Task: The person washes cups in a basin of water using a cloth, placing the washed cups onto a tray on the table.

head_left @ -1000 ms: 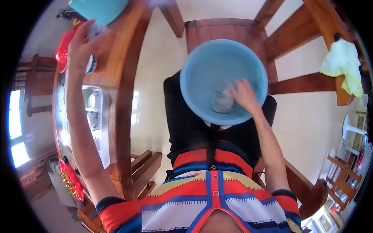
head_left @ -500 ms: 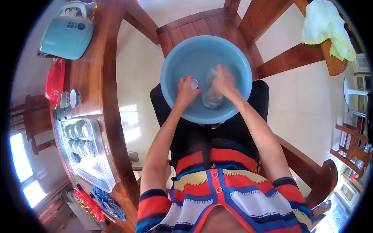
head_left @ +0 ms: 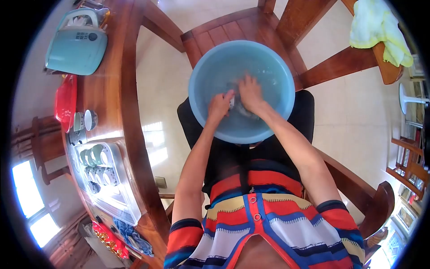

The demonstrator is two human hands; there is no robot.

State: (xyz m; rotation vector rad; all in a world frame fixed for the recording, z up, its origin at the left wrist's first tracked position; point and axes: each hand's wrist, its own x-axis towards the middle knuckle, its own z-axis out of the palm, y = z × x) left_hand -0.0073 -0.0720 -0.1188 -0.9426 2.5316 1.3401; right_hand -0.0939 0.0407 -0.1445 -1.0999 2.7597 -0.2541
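Item: blue basin (head_left: 268, 67), upper centre of frame, on our lap. In it, our left hand (head_left: 219, 106) curls around a small white cup (head_left: 231, 101); our right hand (head_left: 250, 93) presses a grey cloth (head_left: 244, 112) against it. Washing under way; more cups (head_left: 96, 163) wait on the tray at left.

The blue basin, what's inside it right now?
Both hands, left hand and right hand, are in the blue basin, over a grey cloth. They hide whatever they grip.

Both forearms stretched forward, left hand (head_left: 220, 106) curled closed, right hand (head_left: 251, 93) beside it, fingers bent, knuckles nearly touching
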